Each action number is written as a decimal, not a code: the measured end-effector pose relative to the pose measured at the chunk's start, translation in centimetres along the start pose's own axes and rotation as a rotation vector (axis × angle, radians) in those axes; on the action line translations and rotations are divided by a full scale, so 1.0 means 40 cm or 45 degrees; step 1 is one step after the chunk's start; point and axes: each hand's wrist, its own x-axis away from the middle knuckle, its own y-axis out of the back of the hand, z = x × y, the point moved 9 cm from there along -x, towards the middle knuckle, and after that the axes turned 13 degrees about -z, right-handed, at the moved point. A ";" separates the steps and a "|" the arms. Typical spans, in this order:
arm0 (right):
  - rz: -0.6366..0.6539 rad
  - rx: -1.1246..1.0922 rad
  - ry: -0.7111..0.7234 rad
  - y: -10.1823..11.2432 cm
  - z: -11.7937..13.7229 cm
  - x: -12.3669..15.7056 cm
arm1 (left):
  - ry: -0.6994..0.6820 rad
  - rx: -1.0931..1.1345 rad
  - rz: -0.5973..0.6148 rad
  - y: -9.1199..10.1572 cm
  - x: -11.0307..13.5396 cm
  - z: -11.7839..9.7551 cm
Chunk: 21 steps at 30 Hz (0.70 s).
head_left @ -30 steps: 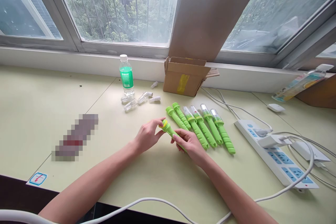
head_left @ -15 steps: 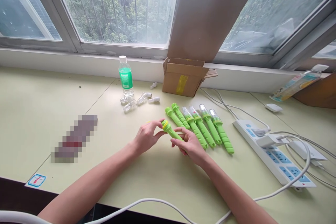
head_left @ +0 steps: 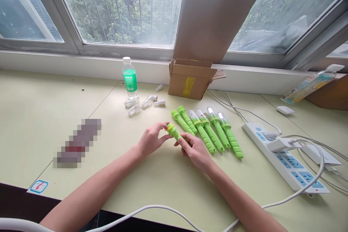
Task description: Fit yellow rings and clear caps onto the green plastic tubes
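Observation:
Above the table's middle I hold a green ribbed plastic handle (head_left: 175, 133) with a yellow ring at its threaded top. My left hand (head_left: 152, 138) pinches that ringed end between thumb and fingers. Around the lower part of the handle, my right hand (head_left: 196, 151) is closed. Just beyond lie two capless green handles (head_left: 182, 121) side by side. To their right rest several green sticks with clear caps (head_left: 214, 128). Loose clear plastic caps (head_left: 135, 108) lie farther back on the left, near a water bottle with a green label (head_left: 130, 79).
An open cardboard box (head_left: 190, 79) stands by the window sill. On the right, a white power strip (head_left: 285, 159) has plugs and cables. A white cable (head_left: 152, 207) crosses the front edge. A pixelated dark object (head_left: 77, 145) lies left, and another bottle (head_left: 310, 85) leans at far right.
My right hand has shifted its grip slightly along the handle, its thumb now lying higher up. My left hand stays at the ringed end.

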 end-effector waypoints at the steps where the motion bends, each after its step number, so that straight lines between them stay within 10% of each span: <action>1: 0.016 -0.010 -0.006 -0.004 0.000 0.002 | 0.009 0.010 0.018 -0.004 0.001 0.003; 21: 0.122 -0.193 -0.224 -0.014 -0.026 0.006 | 0.013 0.049 -0.009 0.008 -0.002 -0.014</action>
